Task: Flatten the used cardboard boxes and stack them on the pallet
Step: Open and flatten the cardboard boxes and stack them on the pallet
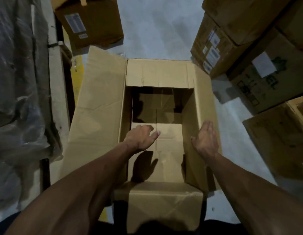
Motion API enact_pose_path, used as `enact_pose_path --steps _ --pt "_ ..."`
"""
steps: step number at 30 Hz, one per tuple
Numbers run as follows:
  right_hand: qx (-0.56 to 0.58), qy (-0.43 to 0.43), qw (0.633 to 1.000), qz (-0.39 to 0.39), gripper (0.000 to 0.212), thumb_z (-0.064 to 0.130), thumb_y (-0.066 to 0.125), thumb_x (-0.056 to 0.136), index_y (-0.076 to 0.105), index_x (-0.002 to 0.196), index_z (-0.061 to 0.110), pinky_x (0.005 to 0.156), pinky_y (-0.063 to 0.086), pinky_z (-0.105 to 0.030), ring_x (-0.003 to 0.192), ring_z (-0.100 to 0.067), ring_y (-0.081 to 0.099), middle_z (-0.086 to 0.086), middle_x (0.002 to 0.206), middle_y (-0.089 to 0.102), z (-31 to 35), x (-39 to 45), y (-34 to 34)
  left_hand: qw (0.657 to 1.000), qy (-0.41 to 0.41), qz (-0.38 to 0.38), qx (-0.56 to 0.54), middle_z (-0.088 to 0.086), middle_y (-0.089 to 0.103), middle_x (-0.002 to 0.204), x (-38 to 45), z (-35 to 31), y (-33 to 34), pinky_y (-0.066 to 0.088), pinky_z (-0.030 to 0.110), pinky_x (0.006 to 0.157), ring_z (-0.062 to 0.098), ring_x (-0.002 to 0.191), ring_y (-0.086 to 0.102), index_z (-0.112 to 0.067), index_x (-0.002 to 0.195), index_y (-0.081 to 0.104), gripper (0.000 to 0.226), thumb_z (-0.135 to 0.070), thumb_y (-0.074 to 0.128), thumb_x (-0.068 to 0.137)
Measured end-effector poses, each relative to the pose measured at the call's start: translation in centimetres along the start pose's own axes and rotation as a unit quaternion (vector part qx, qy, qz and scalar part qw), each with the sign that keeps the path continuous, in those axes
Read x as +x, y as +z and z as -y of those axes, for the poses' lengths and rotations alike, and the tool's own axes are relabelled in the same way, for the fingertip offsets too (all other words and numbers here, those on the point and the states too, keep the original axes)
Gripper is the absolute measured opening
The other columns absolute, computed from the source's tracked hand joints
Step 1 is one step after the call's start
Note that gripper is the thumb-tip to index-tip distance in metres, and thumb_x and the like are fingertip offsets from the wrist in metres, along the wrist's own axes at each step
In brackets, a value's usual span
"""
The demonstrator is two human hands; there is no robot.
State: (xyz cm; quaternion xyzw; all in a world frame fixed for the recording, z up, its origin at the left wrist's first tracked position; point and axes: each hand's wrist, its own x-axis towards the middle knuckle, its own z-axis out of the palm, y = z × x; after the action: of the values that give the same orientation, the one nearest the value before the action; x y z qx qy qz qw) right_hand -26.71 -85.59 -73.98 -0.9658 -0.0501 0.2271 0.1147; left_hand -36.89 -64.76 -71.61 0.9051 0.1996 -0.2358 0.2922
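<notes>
Over the open brown cardboard box point(157, 106), our left hand point(142, 137) and right hand point(206, 139) hover with fingers loose, their grip holding nothing. We should push the side walls inward together so it folds along its creases.

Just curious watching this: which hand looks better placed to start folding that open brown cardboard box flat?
Probably the right hand: its open palm lies against the open brown cardboard box's right wall, ready to push inward. The left hand hovers over the opening.

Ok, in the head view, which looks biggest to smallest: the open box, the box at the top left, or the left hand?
1. Open box, though it is closest.
2. Top-left box, farther away and cut off by the frame.
3. Left hand.
</notes>
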Motion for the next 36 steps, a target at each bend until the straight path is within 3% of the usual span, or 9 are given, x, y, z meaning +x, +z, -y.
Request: enact_pose_path --steps 4,6,10,12,21,24,27,32,36 --pt "0.038 0.021 0.999 -0.033 0.069 0.013 0.067 0.092 0.029 0.149 0.012 0.098 0.05 -0.048 0.121 -0.038 0.057 -0.017 0.139 0.053 0.9 0.3 1.2 0.948 -0.077 -0.049 -0.304 0.008 0.057 0.135 3.8 -1.9 -1.2 0.043 0.037 0.101 0.027 0.131 0.05 -0.006 0.143 0.048 0.062 -0.053 0.043 0.102" --pt "0.034 0.019 0.999 -0.021 0.069 0.011 0.065 0.093 0.028 0.15 0.014 0.092 0.051 -0.046 0.113 -0.039 0.061 -0.018 0.133 0.058 1.1 0.2 1.2 0.821 -0.136 -0.06 -0.551 0.01 0.045 0.15 6.3 -2.8 -2.5 0.034 0.042 0.115 0.03 0.141 0.04 -0.009 0.15 0.038 0.071 -0.056 0.047 0.098" --pt "0.023 0.011 1.0 -0.006 0.07 0.01 0.063 0.095 0.024 0.153 0.017 0.085 0.052 -0.04 0.106 -0.034 0.065 -0.015 0.127 0.062 1.6 -0.1 0.9 0.45 -0.144 -0.109 -0.875 0.015 0.021 0.163 10.9 -3.9 -5.1 0.027 0.045 0.121 0.033 0.15 0.024 -0.011 0.158 0.017 0.078 -0.044 0.055 0.099" --pt "0.034 0.018 0.999 0.004 0.071 0.01 0.062 0.096 0.023 0.154 0.019 0.081 0.052 -0.037 0.102 -0.031 0.066 -0.013 0.122 0.064 2.0 -0.4 0.9 0.396 -0.14 -0.127 -0.899 0.015 0.029 0.16 12.6 -4.1 -6.3 0.029 0.046 0.119 0.033 0.147 0.03 -0.011 0.154 0.029 0.064 -0.032 0.057 0.101" --pt "0.07 0.034 0.997 -0.003 0.071 0.013 0.065 0.095 0.025 0.153 0.02 0.069 0.049 -0.027 0.084 -0.019 0.063 -0.008 0.115 0.067 2.1 -1.1 1.1 0.468 -0.137 -0.211 -0.847 0.018 0.063 0.124 14.2 -5.9 -10.7 0.057 0.039 0.08 0.028 0.095 0.066 -0.001 0.133 0.052 0.041 -0.004 0.06 0.094" --pt "0.092 0.033 0.995 -0.013 0.069 0.011 0.065 0.094 0.027 0.151 0.019 0.073 0.056 -0.035 0.089 -0.023 0.067 -0.009 0.116 0.067 2.2 -1.2 1.2 0.508 -0.108 -0.238 -0.821 0.01 0.062 0.105 14.7 -7.5 -12.7 0.049 0.043 0.099 0.025 0.102 0.059 -0.009 0.117 0.057 0.029 -0.022 0.069 0.093" --pt "0.081 0.039 0.996 -0.011 0.068 0.013 0.062 0.095 0.025 0.152 0.019 0.08 0.056 -0.039 0.095 -0.027 0.068 -0.008 0.123 0.066 2.5 -1.2 1.0 0.577 -0.094 -0.227 -0.779 0.009 0.056 0.133 15.2 -8.6 -13.5 0.042 0.038 0.106 0.028 0.127 0.051 -0.014 0.142 0.045 0.064 -0.05 0.063 0.093" --pt "0.066 0.036 0.997 0.0 0.071 0.016 0.062 0.096 0.02 0.153 0.02 0.086 0.054 -0.037 0.1 -0.024 0.067 -0.007 0.132 0.062 2.5 -1.1 1.0 0.768 -0.04 -0.155 -0.62 0.007 0.027 0.162 19.2 -7.3 -13.6 0.03 0.047 0.117 0.029 0.143 0.035 -0.02 0.158 0.023 0.1 -0.077 0.054 0.082" --pt "0.077 0.042 0.996 0.009 0.074 0.018 0.065 0.094 0.02 0.152 0.023 0.091 0.055 -0.039 0.106 -0.024 0.067 -0.005 0.135 0.06 2.4 -0.7 1.2 0.979 -0.067 -0.165 -0.098 0.015 -0.001 0.167 22.3 -5.5 -13.5 0.005 0.05 0.122 0.039 0.152 -0.005 -0.017 0.16 0.01 0.078 -0.047 0.049 0.099"
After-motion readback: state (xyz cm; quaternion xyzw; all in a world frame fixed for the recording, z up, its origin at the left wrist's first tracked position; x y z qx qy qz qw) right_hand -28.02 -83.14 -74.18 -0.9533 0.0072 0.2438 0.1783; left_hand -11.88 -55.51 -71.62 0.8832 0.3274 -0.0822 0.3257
